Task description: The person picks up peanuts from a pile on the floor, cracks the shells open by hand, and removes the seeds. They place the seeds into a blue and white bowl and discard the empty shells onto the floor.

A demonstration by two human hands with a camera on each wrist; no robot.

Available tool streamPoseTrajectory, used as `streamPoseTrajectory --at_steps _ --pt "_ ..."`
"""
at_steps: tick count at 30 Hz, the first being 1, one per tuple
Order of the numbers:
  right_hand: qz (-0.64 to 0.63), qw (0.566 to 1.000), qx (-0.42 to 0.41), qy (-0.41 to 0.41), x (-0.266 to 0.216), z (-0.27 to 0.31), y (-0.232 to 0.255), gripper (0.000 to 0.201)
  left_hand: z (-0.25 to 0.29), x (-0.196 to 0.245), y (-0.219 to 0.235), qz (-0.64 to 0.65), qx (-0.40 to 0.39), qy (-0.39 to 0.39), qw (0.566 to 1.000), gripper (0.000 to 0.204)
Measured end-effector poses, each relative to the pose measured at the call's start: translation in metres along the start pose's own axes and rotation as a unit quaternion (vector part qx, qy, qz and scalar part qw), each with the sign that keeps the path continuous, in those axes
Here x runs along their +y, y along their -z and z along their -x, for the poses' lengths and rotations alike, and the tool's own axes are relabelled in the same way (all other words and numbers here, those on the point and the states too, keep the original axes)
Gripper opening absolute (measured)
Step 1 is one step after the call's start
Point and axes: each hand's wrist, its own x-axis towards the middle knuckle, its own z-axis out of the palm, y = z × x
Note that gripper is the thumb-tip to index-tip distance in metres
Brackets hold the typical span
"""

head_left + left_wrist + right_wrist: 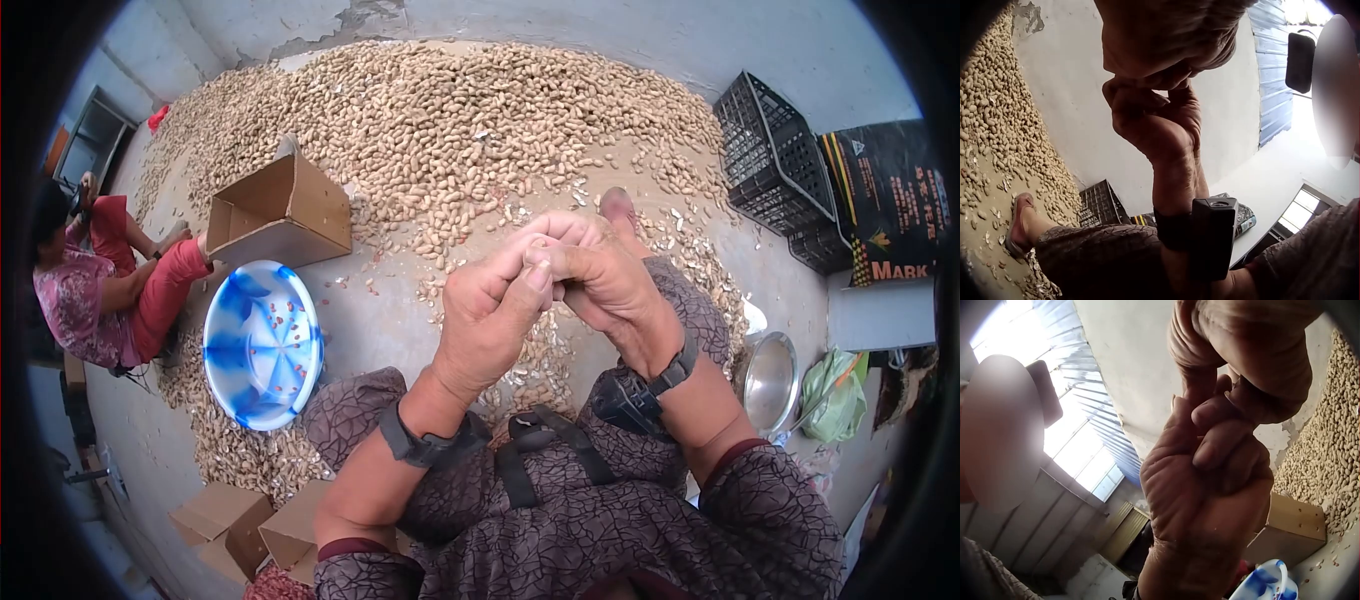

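Note:
In the head view my left hand [490,315] and right hand [610,280] meet above the lap, fingers curled and thumb tips close together. The right wrist view shows the left hand [1204,487] below the right hand [1247,356]; a tiny tan piece [1199,439] shows between the pinching fingertips, too small to name surely. The left wrist view has my left hand [1166,40] above, touching the right hand [1160,119]; the fingers hide what lies between. Beyond the hands, a large heap of unshelled peanuts [440,130] covers the floor.
A blue-and-white basin [262,345] with some reddish kernels stands at left, below a cardboard box [320,215]. Another person [100,290] sits at far left. Black crates [775,150], a metal bowl [770,380] and a green bag [835,400] are at right. Shells litter the floor.

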Motion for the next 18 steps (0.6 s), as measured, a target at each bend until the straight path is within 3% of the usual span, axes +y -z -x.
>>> streamPoseTrajectory --at_steps 5,12,14,16,18 --pt "-0.004 1.000 -0.005 0.000 0.003 -0.002 0.002 0.020 0.000 -0.015 0.003 -0.007 0.007 -0.032 0.999 0.032" --pt "-0.004 1.000 0.011 0.000 0.002 -0.003 0.001 0.021 -0.003 -0.010 0.005 0.001 0.003 -0.016 1.000 0.033" --pt "-0.045 0.998 -0.022 -0.038 -0.004 -0.003 0.002 0.022 -0.005 -0.004 0.008 0.170 0.006 0.065 0.983 0.035" --pt "-0.021 0.999 -0.016 -0.026 -0.004 -0.002 0.001 0.022 -0.006 -0.002 0.010 0.157 -0.012 0.058 0.986 0.038" --pt "0.004 1.000 -0.010 -0.015 -0.003 -0.002 -0.001 0.022 -0.005 -0.001 0.010 0.121 0.026 0.081 0.989 0.038"
